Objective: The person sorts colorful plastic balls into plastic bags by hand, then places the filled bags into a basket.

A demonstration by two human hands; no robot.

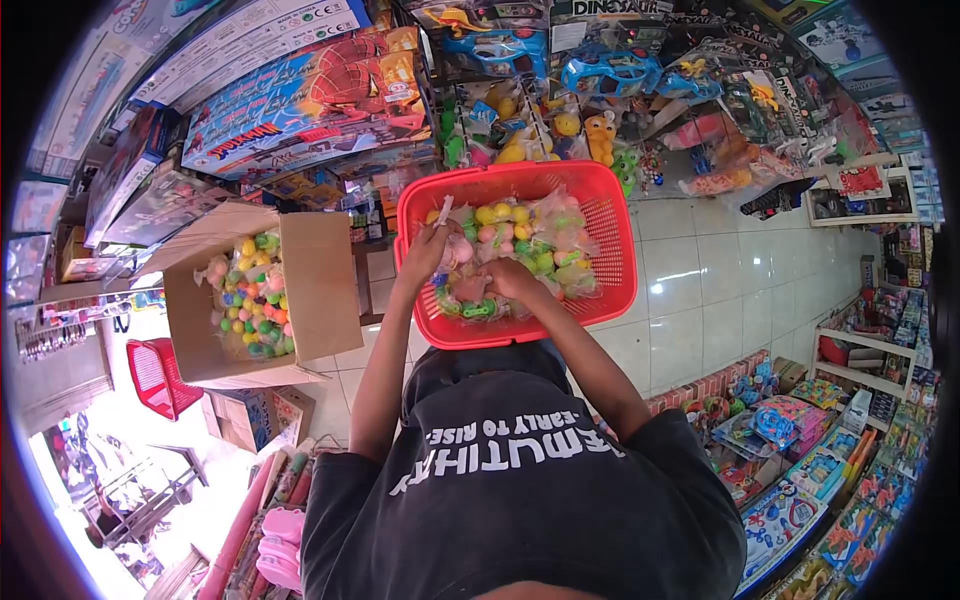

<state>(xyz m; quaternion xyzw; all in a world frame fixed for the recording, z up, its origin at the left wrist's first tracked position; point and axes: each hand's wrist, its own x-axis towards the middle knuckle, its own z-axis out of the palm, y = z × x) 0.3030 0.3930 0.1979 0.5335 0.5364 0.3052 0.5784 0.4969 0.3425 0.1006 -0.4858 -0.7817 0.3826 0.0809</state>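
A red plastic basket (pixel 620 215) is right in front of me, filled with small clear bags of colourful toy balls (pixel 520 222). My left hand (pixel 424 252) is over the basket's left side, fingers closed on a clear plastic bag (pixel 458 248) with pinkish contents, its twisted top sticking up. Lower in the basket, my right hand (pixel 508 280) reaches in with its fingers curled beside a brownish-pink item (pixel 470 288); what they grip I cannot tell. Green toy pieces (pixel 480 310) lie just below that item.
To the left stands an open cardboard box (pixel 320 290) holding more bagged balls (pixel 255 300). Boxed toys (pixel 310 100) and hanging dinosaur packs (pixel 610 70) fill the shelves ahead. A second red basket (pixel 160 378) is at far left; toy displays (pixel 790 430) line the right of the tiled floor (pixel 700 270).
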